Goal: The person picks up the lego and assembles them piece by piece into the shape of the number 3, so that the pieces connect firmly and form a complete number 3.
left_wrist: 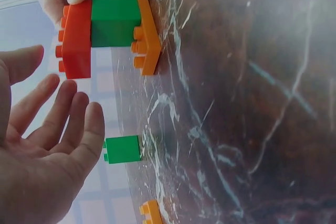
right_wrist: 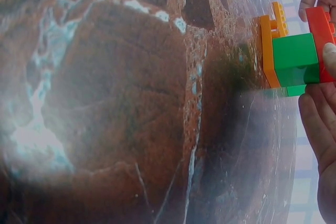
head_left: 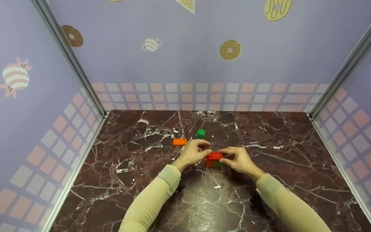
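Note:
Around the middle of the table stands a small stack of toy building bricks. An orange brick point(left_wrist: 150, 45) lies at the bottom, a green brick point(left_wrist: 115, 22) sits on one end of it, and a red brick point(head_left: 214, 156) tops them, overhanging the orange studs. My right hand point(head_left: 239, 159) pinches the red brick at its right end, the thumb on its near side. At the stack's left, my left hand point(head_left: 193, 153) is held with its fingers loosely spread, apart from the red brick in the left wrist view.
Behind the stack stands a loose green brick point(head_left: 201, 133). A loose orange brick point(head_left: 179, 142) lies to the left, beyond the left hand. The dark marbled tabletop point(head_left: 134, 199) is enclosed by patterned walls point(head_left: 192, 64) at the back and both sides.

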The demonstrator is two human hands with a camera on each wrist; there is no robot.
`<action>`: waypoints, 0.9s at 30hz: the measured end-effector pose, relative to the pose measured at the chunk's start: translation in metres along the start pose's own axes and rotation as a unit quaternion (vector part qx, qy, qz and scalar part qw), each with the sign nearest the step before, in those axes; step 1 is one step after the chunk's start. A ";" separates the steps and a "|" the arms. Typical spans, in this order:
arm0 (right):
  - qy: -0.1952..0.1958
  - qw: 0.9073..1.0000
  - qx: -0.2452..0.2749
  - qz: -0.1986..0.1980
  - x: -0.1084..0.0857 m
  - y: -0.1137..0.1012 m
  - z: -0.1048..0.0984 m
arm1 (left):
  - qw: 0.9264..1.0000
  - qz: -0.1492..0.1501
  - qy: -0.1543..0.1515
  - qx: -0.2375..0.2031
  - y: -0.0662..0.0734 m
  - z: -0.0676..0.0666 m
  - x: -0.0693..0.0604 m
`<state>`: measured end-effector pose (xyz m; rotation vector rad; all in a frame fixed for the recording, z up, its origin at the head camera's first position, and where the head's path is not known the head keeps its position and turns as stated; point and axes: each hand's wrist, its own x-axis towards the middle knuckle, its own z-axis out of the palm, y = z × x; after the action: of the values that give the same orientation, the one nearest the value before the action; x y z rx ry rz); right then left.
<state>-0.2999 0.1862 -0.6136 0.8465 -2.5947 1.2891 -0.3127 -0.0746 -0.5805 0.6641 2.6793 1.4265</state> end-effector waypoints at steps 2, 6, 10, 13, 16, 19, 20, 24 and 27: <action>0.001 1.000 0.004 0.001 0.000 0.001 0.001 | 1.000 0.002 0.018 0.008 -0.002 -0.002 0.002; 0.000 1.000 0.008 0.002 0.000 0.001 0.001 | 0.998 0.003 0.056 0.031 -0.006 -0.007 0.006; 0.000 1.000 0.005 0.003 0.000 0.000 0.000 | 0.997 -0.007 0.073 0.024 -0.010 -0.011 0.010; -0.001 1.000 0.004 0.004 0.001 -0.001 -0.001 | 0.997 -0.011 0.074 0.011 -0.010 -0.014 0.013; -0.001 1.000 0.000 0.001 0.001 0.000 -0.001 | 0.997 -0.015 0.077 0.017 -0.011 -0.015 0.016; 0.000 1.000 -0.003 -0.004 0.001 0.000 -0.002 | 0.996 -0.024 0.081 0.034 -0.012 -0.015 0.021; 0.001 1.000 -0.004 -0.005 0.001 0.000 -0.002 | 0.995 -0.028 0.081 0.039 -0.012 -0.015 0.022; -0.001 1.000 -0.006 -0.007 0.001 0.000 -0.002 | 0.995 -0.032 0.082 0.052 -0.032 -0.009 0.035; -0.004 1.000 -0.011 -0.008 0.001 0.000 -0.002 | 0.993 -0.036 0.087 0.074 -0.054 -0.003 0.048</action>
<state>-0.3010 0.1870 -0.6121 0.8688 -2.5987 1.2536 -0.3762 -0.0845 -0.6136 0.4661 2.9314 1.3376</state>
